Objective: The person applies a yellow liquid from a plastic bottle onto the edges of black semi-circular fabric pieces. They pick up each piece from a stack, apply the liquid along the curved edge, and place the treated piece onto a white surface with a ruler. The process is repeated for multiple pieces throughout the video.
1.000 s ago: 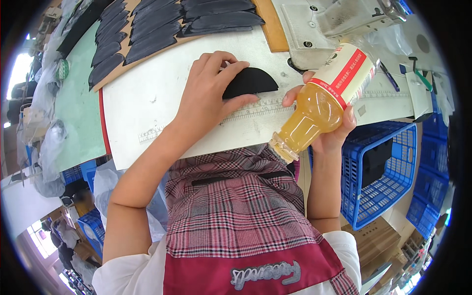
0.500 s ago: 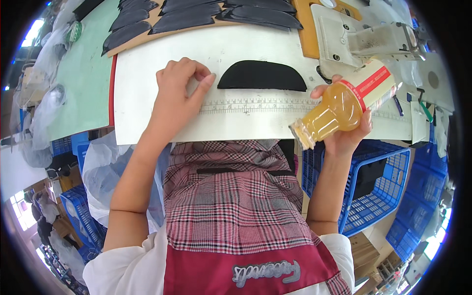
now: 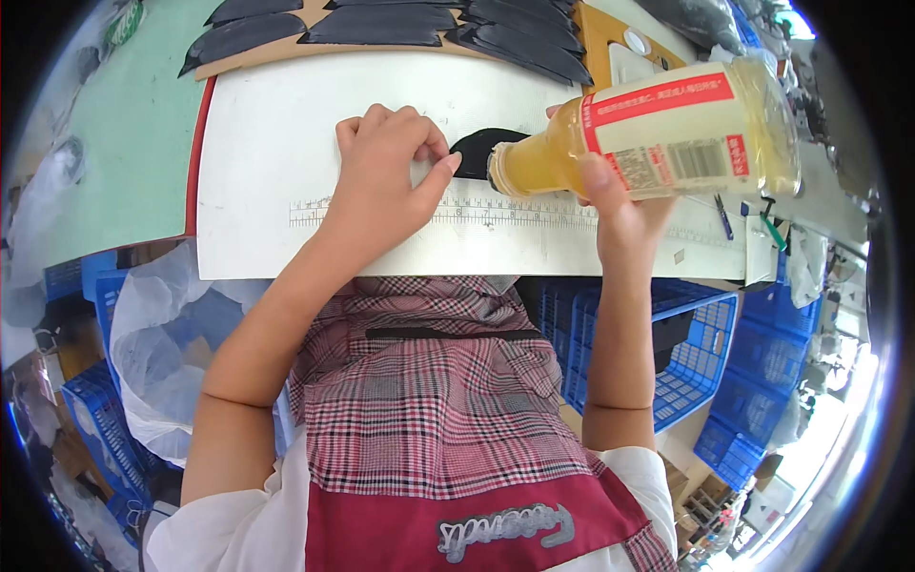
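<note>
The left hand [image 3: 386, 176] lies at the left end of the black piece [image 3: 477, 153], the landmark here; its thumb and forefinger are bent close together at that edge, and whether they pinch the material cannot be told. The right hand [image 3: 624, 210], to the right of the black piece, is wrapped around a bottle [image 3: 677, 133] of yellow liquid with a cream and red label, the thumb lying across the near side. The bottle is tipped nearly level, its neck pointing left and covering the right part of the black piece; contact between the two cannot be told.

The black piece lies flat on a white work surface [image 3: 276, 124], its curved edge away from the person. On its near side runs a printed ruler scale [image 3: 457, 214]. Beyond it, dark curved pieces [image 3: 376, 26] rest in overlapping rows on a tan board [image 3: 257, 59]. Far to its left is a green surface [image 3: 124, 181]. Well to its right lie a pen [image 3: 723, 217] and a green-handled tool [image 3: 774, 232]. Below its level, to the right, stands a blue basket [image 3: 701, 334]; to the left, a translucent plastic bag [image 3: 152, 372].
</note>
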Demonstrator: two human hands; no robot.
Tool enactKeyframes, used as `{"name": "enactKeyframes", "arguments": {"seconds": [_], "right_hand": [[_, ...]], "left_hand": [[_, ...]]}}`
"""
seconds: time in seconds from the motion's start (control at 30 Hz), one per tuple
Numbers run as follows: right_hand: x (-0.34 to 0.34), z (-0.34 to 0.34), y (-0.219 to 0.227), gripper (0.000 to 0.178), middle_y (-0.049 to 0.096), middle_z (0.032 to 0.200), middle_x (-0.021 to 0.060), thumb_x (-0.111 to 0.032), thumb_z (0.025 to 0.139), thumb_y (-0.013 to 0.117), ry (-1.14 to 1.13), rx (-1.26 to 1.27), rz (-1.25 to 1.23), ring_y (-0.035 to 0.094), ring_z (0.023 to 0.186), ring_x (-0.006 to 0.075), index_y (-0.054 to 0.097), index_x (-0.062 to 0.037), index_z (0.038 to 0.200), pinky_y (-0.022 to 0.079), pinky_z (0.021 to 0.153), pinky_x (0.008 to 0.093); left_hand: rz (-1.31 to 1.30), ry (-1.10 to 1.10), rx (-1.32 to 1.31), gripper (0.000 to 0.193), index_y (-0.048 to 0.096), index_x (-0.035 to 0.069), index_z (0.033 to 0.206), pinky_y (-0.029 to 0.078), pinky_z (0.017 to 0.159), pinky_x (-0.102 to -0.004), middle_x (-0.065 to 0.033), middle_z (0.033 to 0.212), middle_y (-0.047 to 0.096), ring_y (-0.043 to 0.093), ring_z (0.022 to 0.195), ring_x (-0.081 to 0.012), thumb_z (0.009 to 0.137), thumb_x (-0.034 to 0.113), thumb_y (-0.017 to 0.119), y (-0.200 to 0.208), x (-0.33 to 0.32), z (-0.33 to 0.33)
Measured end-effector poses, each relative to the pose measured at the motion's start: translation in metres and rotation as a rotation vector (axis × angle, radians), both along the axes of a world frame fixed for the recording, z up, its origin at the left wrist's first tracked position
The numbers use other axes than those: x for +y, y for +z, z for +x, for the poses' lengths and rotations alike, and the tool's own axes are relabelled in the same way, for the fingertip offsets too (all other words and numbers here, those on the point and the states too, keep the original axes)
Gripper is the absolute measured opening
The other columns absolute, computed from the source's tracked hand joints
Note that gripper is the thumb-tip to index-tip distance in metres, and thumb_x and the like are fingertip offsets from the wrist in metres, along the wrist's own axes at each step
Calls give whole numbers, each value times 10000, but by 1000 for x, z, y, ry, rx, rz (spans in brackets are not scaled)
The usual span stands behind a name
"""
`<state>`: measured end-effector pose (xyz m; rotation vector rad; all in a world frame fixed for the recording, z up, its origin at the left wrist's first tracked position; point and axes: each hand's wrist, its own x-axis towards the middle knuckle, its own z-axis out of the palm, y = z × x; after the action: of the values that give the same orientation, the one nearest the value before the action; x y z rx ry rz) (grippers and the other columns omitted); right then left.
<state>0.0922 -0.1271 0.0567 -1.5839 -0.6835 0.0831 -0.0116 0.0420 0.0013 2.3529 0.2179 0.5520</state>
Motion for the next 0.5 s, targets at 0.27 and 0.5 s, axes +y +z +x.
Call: {"name": "enactKeyframes", "arguments": {"seconds": [0.27, 0.5], "right_hand": [[18, -13, -6, 395, 649, 843, 31, -252, 627, 786, 19, -455, -371, 625, 778, 128, 624, -52, 926, 503, 646, 255], [13, -9, -13, 411, 649, 876, 49, -156, 608, 801, 136, -610, -472, 621, 780, 125, 617, -24, 952, 509, 700, 268]], "left_hand": [[-6, 15, -42, 89, 548, 68, 717, 275, 789, -365, -14, 717, 516, 458, 774, -194, 704, 99, 630, -7, -3, 3], [38, 32, -91, 99, 539, 79, 718, 281, 783, -362, -6, 709, 502, 454, 763, -191, 698, 94, 635, -12, -6, 5]]}}
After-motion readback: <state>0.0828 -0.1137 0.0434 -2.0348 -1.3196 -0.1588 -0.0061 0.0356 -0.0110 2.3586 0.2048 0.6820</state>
